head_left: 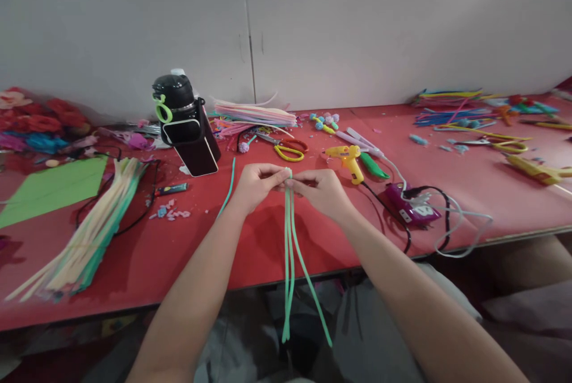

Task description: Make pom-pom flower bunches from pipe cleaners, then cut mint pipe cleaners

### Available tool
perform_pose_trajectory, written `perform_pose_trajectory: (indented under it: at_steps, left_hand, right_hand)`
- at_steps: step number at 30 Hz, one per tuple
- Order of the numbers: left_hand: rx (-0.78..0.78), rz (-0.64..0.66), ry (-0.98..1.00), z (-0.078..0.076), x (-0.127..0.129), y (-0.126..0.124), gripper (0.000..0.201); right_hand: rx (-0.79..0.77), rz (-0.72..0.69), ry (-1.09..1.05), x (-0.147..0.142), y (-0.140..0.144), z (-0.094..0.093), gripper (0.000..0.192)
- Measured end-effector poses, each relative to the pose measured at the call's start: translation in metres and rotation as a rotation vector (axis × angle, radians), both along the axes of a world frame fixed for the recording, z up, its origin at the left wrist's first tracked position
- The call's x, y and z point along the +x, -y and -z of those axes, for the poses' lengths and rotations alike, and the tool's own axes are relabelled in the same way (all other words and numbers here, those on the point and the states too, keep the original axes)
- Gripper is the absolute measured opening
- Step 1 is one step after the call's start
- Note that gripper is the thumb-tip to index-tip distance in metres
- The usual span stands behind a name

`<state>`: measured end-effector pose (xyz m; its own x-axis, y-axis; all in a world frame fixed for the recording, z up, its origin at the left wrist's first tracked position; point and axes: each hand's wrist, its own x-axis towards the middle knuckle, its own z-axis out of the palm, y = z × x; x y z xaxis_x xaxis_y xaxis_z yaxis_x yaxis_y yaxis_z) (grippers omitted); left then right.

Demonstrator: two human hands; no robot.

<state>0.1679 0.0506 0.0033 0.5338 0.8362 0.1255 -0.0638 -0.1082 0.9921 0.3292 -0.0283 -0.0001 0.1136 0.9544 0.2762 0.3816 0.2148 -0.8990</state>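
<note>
My left hand (263, 183) and my right hand (318, 187) meet over the red table, both pinching the top end of a few mint-green pipe cleaners (291, 252). From my fingertips the stems hang down past the table's front edge, one of them splaying out to the right. Where exactly each finger grips is partly hidden. Another green pipe cleaner (232, 183) lies on the table, just left of my left hand. A yellow glue gun (348, 159) rests beyond my right hand, and scissors with red and yellow handles (290, 150) lie behind both hands.
A black bottle (192, 133) stands at the left, near a bundle of cream and green pipe cleaners (93, 228). Pink stems (252, 114) lie by the white partition (357, 31). At right are a purple power strip (411, 204) with cords and a second yellow glue gun (534, 168).
</note>
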Motion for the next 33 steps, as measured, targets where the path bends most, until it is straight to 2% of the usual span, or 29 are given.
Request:
perform_pose_trajectory:
  at_steps: [8,16,21,24,29,33]
  left_hand:
    - [0.003,0.007,-0.063,0.001,-0.001,0.001,0.035]
    - [0.174,-0.008,-0.054,-0.004,-0.001,0.001,0.028]
    - [0.181,0.069,-0.036,-0.010,-0.006,0.002,0.029]
    - [0.145,0.109,-0.014,-0.010,-0.006,0.001,0.032]
    - [0.026,0.169,-0.043,-0.009,-0.006,0.001,0.042]
    - [-0.023,0.210,-0.084,-0.009,-0.006,0.001,0.048]
  right_hand:
    - [0.027,-0.042,0.086,0.000,-0.002,0.005,0.025]
    - [-0.022,-0.004,-0.169,-0.003,0.000,-0.001,0.020]
    - [0.046,-0.115,-0.234,0.004,0.000,-0.003,0.034]
    - [0.091,-0.104,-0.145,0.006,0.000,-0.001,0.042]
    - [0.210,-0.034,0.095,0.006,0.002,-0.002,0.033]
    - [0.183,-0.122,0.148,0.009,0.002,-0.005,0.028]
